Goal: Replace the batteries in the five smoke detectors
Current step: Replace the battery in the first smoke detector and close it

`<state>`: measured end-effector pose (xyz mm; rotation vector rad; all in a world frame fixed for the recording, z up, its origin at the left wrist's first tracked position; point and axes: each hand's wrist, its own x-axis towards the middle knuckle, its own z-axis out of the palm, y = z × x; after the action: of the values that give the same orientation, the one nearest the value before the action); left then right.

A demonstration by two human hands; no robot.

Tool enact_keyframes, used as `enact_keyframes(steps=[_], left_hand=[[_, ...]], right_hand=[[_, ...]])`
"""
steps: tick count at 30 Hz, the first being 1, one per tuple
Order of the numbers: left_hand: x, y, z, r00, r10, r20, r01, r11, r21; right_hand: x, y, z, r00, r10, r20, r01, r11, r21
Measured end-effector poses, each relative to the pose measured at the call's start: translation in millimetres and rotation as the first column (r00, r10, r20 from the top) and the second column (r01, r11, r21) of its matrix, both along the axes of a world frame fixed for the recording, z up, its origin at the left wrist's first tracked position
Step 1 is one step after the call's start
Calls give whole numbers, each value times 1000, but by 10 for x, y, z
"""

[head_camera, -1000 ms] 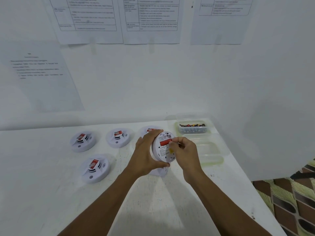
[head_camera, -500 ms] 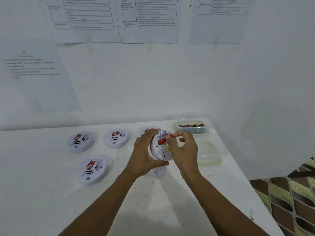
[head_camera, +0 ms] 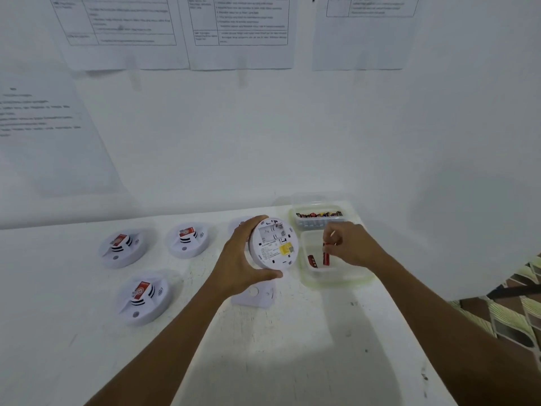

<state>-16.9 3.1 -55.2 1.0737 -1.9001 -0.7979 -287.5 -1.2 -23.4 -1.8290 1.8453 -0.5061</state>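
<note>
The right hand [head_camera: 348, 244] has left the detector [head_camera: 273, 244], gripped by the left hand [head_camera: 240, 259]; its fingers [head_camera: 330, 235] seemingly pinch the removed battery [head_camera: 325, 257] over the tub [head_camera: 336, 278]; a fresh one comes next.

The right hand [head_camera: 348, 244] is now off the smoke detector [head_camera: 273, 244] and over the near clear tub [head_camera: 336, 281], pinching 1 red battery [head_camera: 325, 256] pulled from the detector's back.

A bare left forearm [head_camera: 181, 332] and a bare right forearm [head_camera: 424, 312] end in a bare left hand [head_camera: 237, 259] and right hand [head_camera: 351, 244].
</note>
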Motion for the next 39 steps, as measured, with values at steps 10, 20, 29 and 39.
enact_keyframes(steps=[10, 20, 29, 39], left_hand=[[-52, -205, -49, 1000, 22, -5, -22, 1000, 10], [-152, -515, -50, 1000, 23, -4, -23, 1000, 21], [-183, -653, -204, 1000, -13, 4, 13, 998, 56], [-180, -673, -196, 1000, -15, -24, 17, 998, 59]], right_hand=[[-128, -332, 97, 982, 176, 69, -178, 984, 11], [-256, -1370, 176, 963, 179, -200, -167, 983, 80], [-189, -1565, -134, 951, 212, -224, -181, 972, 149], [-224, -1363, 101, 983, 17, 183, 1, 996, -94]])
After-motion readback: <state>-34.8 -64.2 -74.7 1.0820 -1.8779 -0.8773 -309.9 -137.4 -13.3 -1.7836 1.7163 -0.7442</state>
